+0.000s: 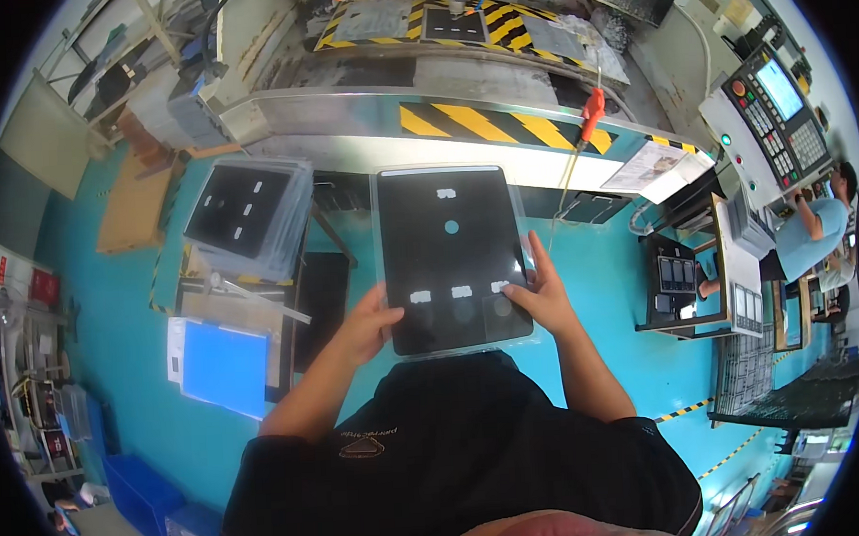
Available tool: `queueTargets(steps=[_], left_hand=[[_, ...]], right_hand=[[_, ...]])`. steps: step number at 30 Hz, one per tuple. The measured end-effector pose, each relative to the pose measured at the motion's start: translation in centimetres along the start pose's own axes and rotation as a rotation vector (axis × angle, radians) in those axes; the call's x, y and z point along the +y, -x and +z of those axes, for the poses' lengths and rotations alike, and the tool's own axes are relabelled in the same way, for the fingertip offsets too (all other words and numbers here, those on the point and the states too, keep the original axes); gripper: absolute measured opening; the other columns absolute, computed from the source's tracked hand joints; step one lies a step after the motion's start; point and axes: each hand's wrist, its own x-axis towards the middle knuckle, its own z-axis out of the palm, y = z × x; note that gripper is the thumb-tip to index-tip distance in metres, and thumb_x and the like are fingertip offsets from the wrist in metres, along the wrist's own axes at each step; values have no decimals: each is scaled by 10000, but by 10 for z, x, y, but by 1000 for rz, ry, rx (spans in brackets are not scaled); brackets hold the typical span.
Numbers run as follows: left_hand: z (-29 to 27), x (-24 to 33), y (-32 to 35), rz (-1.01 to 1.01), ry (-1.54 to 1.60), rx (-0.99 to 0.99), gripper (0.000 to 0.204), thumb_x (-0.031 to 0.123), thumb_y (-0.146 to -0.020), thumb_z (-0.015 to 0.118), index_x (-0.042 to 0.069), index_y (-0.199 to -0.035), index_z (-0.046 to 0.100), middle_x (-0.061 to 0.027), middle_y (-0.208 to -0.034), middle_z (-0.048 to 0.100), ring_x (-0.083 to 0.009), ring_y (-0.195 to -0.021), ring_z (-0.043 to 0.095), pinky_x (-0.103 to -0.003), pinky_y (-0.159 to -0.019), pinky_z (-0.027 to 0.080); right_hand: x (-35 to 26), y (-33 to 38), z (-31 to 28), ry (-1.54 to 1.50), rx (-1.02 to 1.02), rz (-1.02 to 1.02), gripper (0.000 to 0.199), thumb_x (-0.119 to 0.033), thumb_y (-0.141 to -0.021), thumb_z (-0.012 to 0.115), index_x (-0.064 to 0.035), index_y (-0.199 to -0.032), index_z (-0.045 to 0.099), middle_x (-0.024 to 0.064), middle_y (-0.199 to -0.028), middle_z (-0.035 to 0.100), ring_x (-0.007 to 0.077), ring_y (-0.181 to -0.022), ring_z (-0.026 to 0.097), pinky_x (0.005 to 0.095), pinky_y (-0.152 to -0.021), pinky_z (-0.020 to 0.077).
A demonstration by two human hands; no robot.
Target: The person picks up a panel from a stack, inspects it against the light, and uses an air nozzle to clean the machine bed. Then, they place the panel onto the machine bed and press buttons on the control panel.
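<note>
A: What does the person hold?

B: A black glass panel (451,256), flat and rectangular, with small pale cut-out marks and one round hole near its top. It is held up in front of the chest, above the teal floor (125,310), its long side pointing away from the person.

A: How do the hands grip it?

B: The left hand (367,324) is closed on the lower left edge, the thumb lying on top of the panel. The right hand (540,292) clamps the lower right edge, fingers spread along the side and the thumb on the dark surface beside the pale marks. Both hands are shut on the same panel.

A: What is around it?

B: To the left, a stack of similar black panels (247,214) in clear wrapping lies on a rack. Lower left there is a blue sheet (225,368). Ahead stands a machine bed (440,76) with yellow-black hazard stripes, and an orange air gun (591,114) hangs at its front edge. To the right is a control panel (778,119) with a screen and many buttons, and another person in a light blue shirt (811,232) stands just below it.
</note>
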Motion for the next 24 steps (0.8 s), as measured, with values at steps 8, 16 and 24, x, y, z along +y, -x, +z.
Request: queueTargets(steps=[8,16,24], left_hand=[[-37,-5,-16,75,130,131,633,-3,-879,571,46,-1467,342,-107,-1361,531,-218,-1237,534,-378,-1055,418],[-59,10,-37,259,105,341,575,14,-866,603,52,-1415,435,-54,-1272,589,-156,-1141,575,-322,-974,451],[-59,16,-2,458,260,750,560,-22,-874,566,64,-1412,437,-59,-1244,599,-165,-1132,581,-319,-977,450]], right_hand=[[47,-90,-14,148,-106,138,755,-66,-948,581,-116,-1563,146,206,-1530,333,182,-1095,584,302,-921,483],[106,-218,-132,568,39,301,579,-229,-971,589,29,-1441,370,116,-1135,633,167,-950,604,280,-797,496],[238,-255,-360,585,376,981,652,-466,-780,760,-64,-1209,478,129,-1055,539,295,-846,580,460,-729,519]])
